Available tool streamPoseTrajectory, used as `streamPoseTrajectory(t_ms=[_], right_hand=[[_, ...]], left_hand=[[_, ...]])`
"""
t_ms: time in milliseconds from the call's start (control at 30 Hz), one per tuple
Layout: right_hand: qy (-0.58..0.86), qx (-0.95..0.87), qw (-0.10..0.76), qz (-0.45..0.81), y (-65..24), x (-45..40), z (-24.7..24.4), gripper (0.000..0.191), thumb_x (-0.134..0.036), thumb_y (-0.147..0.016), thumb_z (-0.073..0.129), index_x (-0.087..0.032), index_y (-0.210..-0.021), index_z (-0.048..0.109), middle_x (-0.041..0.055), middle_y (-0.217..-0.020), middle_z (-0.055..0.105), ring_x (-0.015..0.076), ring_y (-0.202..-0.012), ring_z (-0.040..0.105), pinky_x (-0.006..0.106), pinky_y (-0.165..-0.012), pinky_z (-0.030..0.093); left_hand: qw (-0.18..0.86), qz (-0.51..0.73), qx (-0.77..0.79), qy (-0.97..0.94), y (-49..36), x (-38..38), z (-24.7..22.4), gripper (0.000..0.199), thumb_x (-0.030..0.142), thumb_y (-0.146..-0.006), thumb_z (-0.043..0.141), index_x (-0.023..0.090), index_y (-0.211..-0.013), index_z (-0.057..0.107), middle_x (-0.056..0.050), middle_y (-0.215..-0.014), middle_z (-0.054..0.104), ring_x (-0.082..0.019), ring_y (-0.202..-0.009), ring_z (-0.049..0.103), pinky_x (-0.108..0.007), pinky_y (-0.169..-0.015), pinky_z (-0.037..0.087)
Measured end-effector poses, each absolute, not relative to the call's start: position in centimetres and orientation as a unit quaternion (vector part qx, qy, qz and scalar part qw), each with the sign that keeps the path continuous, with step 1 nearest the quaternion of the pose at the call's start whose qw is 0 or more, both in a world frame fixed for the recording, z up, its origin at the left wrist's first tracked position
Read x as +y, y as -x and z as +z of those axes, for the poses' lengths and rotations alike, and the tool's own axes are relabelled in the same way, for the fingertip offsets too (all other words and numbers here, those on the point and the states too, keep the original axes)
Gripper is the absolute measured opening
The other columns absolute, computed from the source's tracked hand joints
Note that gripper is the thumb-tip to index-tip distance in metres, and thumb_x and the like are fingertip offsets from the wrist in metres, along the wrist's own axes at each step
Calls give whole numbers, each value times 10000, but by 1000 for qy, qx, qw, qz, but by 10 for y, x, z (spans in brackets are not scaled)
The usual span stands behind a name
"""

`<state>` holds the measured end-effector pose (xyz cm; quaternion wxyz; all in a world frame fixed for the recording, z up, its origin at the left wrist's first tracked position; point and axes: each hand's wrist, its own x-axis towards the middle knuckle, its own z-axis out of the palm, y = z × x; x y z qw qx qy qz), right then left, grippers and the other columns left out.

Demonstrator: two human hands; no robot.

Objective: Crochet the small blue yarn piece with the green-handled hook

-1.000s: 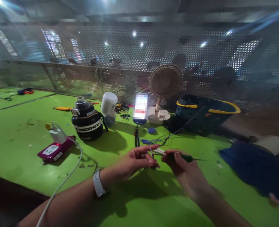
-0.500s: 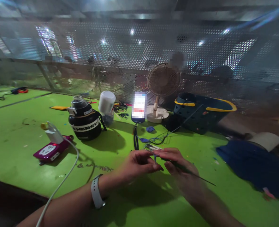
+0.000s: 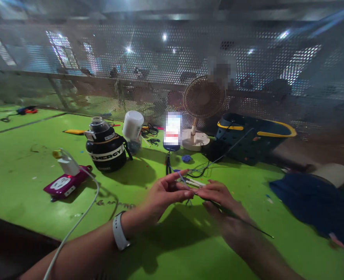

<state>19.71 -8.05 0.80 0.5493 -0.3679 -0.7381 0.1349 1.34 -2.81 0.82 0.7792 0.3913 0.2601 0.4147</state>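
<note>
My right hand (image 3: pixel 226 208) is closed around a slim dark crochet hook (image 3: pixel 229 211), whose thin end sticks out behind toward the lower right. The hook's front end meets the fingertips of my left hand (image 3: pixel 164 194). There the left thumb and fingers pinch a small bit of blue yarn (image 3: pixel 188 202), its loose ends hanging below. A strand passes over the raised left index finger. The stitches themselves are too small to make out. Just behind the hands lie white sticks (image 3: pixel 195 182), and a blue crocheted piece (image 3: pixel 186 158) rests farther back.
A lit phone (image 3: pixel 172 130) stands ahead, beside a fan (image 3: pixel 194 140). At the right are a dark basket (image 3: pixel 248 142) with yellow handles and dark blue cloth (image 3: pixel 303 202). Leftward stand a black bottle (image 3: pixel 107 155), a white jar (image 3: pixel 133 125) and a purple power strip (image 3: pixel 64 186) with a white cable.
My left index finger has lifted and straightened, with the strand drawn over it. The blue yarn piece now shows below the fingertips. The hook has shifted slightly right and down.
</note>
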Motion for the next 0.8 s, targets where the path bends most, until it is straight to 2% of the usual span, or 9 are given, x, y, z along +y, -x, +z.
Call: streamPoseTrajectory(t_ms=[100,200,333,433,600,700,800], right_hand=[[364,-750,541,112,-197,-80,8,214,-278,-946,580,-321,-1120,697,22,-1016,730,168,-1013,614,324,-913,506],[371,-764,516,112,-198,-81,9,212,-268,-951,571,-318,-1118,691,21,-1033,727,176,-1030,625,345,-916,505],[380,-750,532,101,-193,-83,5,220,-229,-959,544,-304,-1120,675,24,-1046,719,192,-1050,631,393,-947,488],[417,-744,520,54,-188,-87,-3,247,-201,-945,559,-293,-1160,640,23,-1106,721,201,-1052,638,445,-1042,402],[410,-796,442,-57,-190,-90,-9,404,-148,-917,572,-270,-1301,559,62,-1250,688,231,-1141,625,495,-1137,252],[373,-812,439,-97,-196,-86,-7,465,-126,-892,607,-265,-1331,546,69,-1238,699,222,-1132,636,482,-1132,280],[344,-812,466,-66,-202,-80,-4,394,-190,-912,608,-300,-1290,588,39,-1151,738,207,-1055,670,453,-1067,386]], left_hand=[[767,418,271,-405,-13,-30,10,752,123,-613,869,146,-1310,586,-15,-707,730,-109,-658,652,-244,-688,490],[766,422,269,-404,-13,-29,11,748,124,-616,869,134,-1308,585,-8,-687,720,-108,-659,651,-245,-690,496],[762,428,254,-415,-15,-30,8,733,133,-632,862,152,-1312,587,-2,-694,711,-102,-670,642,-251,-714,503],[749,450,244,-421,-18,-33,4,707,133,-647,852,178,-1305,596,12,-707,694,-86,-667,619,-231,-698,490],[783,431,223,-388,-22,-36,-2,658,145,-665,847,189,-1278,613,15,-709,681,-97,-685,629,-247,-730,489],[829,388,190,-355,-20,-33,-4,617,140,-650,858,190,-1229,650,19,-692,675,-87,-655,622,-239,-728,482],[855,358,170,-336,-15,-25,-5,615,130,-630,869,180,-1209,666,21,-687,675,-70,-636,615,-200,-694,461]])
